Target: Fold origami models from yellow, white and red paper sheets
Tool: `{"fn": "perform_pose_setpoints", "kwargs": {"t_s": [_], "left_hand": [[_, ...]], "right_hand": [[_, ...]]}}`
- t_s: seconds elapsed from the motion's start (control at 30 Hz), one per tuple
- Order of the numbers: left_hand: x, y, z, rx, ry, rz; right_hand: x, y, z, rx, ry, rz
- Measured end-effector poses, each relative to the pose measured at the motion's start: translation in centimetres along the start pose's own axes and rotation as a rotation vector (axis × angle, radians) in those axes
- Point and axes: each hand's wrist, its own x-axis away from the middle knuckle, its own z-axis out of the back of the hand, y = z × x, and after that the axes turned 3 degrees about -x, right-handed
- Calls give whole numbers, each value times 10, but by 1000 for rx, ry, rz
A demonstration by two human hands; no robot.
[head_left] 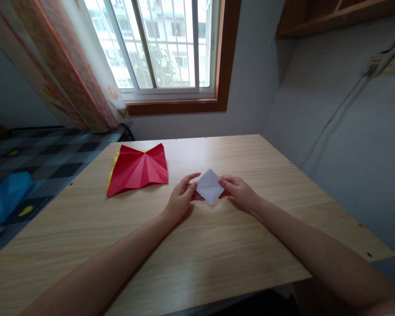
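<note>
1. The desk (217, 245) is a pale wood-grain board that fills the lower middle of the view, with one corner running toward the window (164, 44) and the grey wall on the right.
2. A bed with a dark checked cover (36, 162) lies just beside the desk on the left, with a blue cloth (5, 197) on it; a patterned curtain (69, 66) hangs above it at the window's left side.
3. Both forearms come in from the bottom edge and converge toward the middle of the desk, lying low over the board, the left from the lower left, the right from the lower right.
4. A creased red paper sheet (138, 169) lies flat on the desk to the left of the hands, well apart from them, with a yellow sheet (114, 161) showing under its left edge.
5. The left hand (181, 197) is turned thumb-up, its fingers curled narrow, and it pinches the left corner of the white folded paper between thumb and fingertips.
6. The right hand (238, 189) mirrors it, knuckles up and fingers bent in, gripping the right corner of the same piece.
7. The white folded paper (210, 186) is a small diamond shape with a crease across it, held between the two hands at the desk's middle, just above or on the surface; I cannot tell which.
</note>
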Motion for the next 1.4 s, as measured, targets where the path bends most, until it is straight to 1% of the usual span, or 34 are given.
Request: {"fn": "perform_pose_setpoints", "kwargs": {"t_s": [0.17,0.37,0.43,0.53,0.6,0.67,0.77,0.83,0.93,1.0,1.07,1.1,1.13,1.17,1.23,1.3,1.33,1.4], "left_hand": [[-1,-1,1,-9,44,-11],[-1,0,0,-3,63,-7],[0,2,0,20,51,-13],[2,3,0,29,-15,-57],[3,4,0,-37,-50,-110],[4,3,0,-184,-46,-164],[3,3,0,-438,-2,-215],[3,3,2,-543,40,-248],[1,5,6,-661,97,-362],[-1,5,8,-713,120,-455],[-2,4,9,-708,127,-515],[-2,3,8,-679,123,-517],[-2,1,7,-633,106,-493],[-2,0,6,-572,81,-440],[0,-3,3,-431,18,-280],[2,-4,-1,-311,-24,-139],[3,-3,-2,-265,-34,-98],[4,-2,-5,-190,-40,-62]], "right_hand": [[0,-3,1,4,10,-13],[2,-6,-1,32,54,51],[3,-7,-1,27,75,54],[3,-10,0,-5,106,49],[2,-11,2,-35,127,46],[2,-12,2,-71,134,30],[3,-13,1,-128,102,-42],[4,-15,-2,-167,55,-106],[8,-18,-5,-211,-13,-177],[9,-20,-7,-225,-33,-211],[10,-19,-8,-227,-30,-245],[9,-19,-8,-225,-21,-259],[9,-18,-8,-222,-12,-268],[8,-17,-8,-215,-4,-269],[7,-15,-7,-174,1,-235],[6,-13,-5,-61,-8,-130],[6,-13,-5,25,-9,-52],[6,-13,-4,213,6,102]]}}
